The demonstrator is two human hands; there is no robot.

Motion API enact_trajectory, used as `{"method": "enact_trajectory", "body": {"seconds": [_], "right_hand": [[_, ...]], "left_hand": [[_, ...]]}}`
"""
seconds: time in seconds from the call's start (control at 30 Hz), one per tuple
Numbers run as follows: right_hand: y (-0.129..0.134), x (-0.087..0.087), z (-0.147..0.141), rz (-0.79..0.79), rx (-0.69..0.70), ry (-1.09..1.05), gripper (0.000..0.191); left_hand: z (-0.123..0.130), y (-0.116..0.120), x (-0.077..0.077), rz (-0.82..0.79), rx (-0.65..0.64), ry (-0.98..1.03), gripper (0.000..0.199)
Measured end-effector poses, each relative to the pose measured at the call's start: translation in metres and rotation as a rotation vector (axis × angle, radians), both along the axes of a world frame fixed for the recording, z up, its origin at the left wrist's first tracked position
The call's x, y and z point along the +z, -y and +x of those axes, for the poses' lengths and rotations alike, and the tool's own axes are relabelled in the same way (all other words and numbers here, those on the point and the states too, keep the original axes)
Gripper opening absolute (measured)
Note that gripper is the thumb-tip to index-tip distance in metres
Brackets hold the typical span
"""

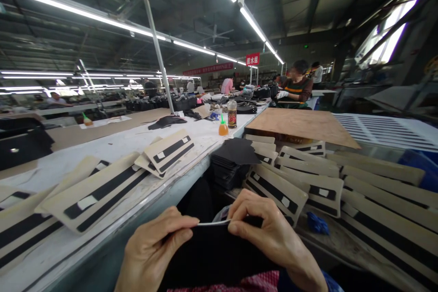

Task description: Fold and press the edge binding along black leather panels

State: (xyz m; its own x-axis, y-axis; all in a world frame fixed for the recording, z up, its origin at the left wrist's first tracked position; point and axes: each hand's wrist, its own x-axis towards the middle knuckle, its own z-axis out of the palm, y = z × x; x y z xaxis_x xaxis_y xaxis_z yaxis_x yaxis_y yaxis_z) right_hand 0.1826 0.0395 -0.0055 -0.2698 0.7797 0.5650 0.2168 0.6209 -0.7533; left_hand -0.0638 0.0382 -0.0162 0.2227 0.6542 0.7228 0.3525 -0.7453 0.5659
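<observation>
A black sheet piece with a pale upper edge hangs between my two hands, close to my body. My left hand pinches that edge between thumb and forefinger. On the other side, my right hand grips the same edge, thumb in front and fingers curled behind. Just past my hands a stack of black pieces stands by the table edge. Beige panels with black strips lie overlapping on the table to the left. More such panels are spread to the right.
On the white table stand a small orange glue bottle with a green tip and a dark-labelled bottle. A brown board lies at the right. A blue crumpled scrap sits nearby. A co-worker is farther back.
</observation>
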Motion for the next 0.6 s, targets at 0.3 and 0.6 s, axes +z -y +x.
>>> {"method": "enact_trajectory", "body": {"seconds": [0.3, 0.6], "right_hand": [[-0.001, -0.003, -0.004, 0.061, -0.054, 0.088, 0.024], [0.000, -0.006, -0.009, 0.083, -0.122, 0.175, 0.026]], "left_hand": [[-0.008, -0.011, 0.002, 0.256, -0.042, -0.225, 0.034], [-0.007, -0.012, -0.003, 0.527, 0.153, -0.598, 0.045]]}}
